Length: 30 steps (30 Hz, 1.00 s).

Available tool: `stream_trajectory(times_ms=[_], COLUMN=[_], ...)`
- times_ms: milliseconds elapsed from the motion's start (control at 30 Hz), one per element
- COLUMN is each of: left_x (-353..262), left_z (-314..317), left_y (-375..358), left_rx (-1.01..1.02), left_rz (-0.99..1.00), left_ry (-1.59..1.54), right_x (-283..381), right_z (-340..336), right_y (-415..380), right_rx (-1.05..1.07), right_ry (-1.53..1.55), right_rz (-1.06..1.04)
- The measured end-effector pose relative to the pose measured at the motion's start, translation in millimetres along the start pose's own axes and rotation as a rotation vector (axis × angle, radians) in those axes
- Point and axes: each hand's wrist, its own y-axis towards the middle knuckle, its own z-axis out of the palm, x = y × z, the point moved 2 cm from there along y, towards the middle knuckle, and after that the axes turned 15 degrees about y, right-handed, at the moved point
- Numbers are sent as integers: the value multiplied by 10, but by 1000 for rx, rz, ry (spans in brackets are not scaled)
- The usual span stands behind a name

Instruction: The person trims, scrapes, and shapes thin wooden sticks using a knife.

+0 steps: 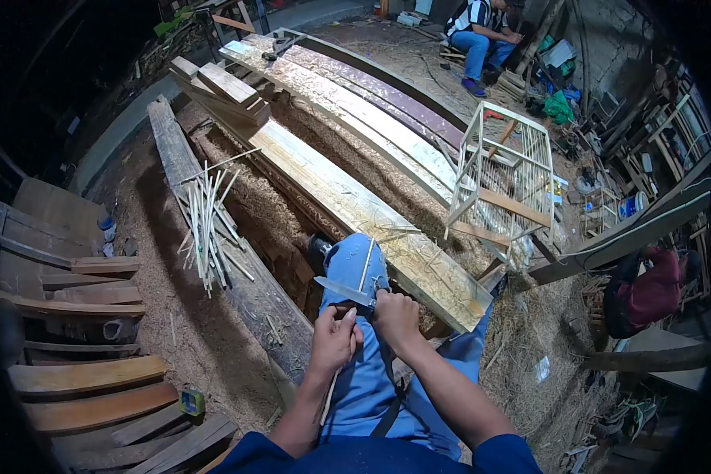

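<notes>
My right hand (396,317) is closed around the dark handle of a knife, just above my thigh. Its wide, pale blade (344,291) points left, across a thin wooden stick (366,265). Close beside it, my left hand (333,341) has its fingers closed on the stick, whose lower end shows below the wrist. A small dark piece lies between the left fingertips and the blade; what it is I cannot make out. Left of my knee, a bundle of similar thin sticks (207,221) rests on a weathered plank (249,265).
A long bench board (332,193) strewn with shavings runs past my knee. A stick-framed cage (504,170) stands at right. Curved wooden slats (95,375) and a tape measure (191,401) lie at left. One person (482,39) sits at the back; another (648,292) is at right.
</notes>
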Motion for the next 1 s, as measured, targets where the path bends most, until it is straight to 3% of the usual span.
stream_trajectory(times_ms=[367,433,533,567,833,1000], left_x=[88,111,169,150,136,156], left_z=[-9,-10,-115,-120,-259,-266], left_y=[-235,-373,-603,-624,-977,-641], left_rx=[-43,-56,3,1,116,14], left_rz=[41,22,-34,-37,-78,-43], left_ry=[34,46,34,38,62,-31], right_x=[11,-62,-115,-138,-179,-103], right_z=[6,15,14,29,-112,-119], right_y=[-26,41,81,96,241,141], right_rx=[-11,-28,-47,29,-7,-137], right_ry=[64,-9,-36,-22,74,129], right_rz=[90,211,167,216,321,298])
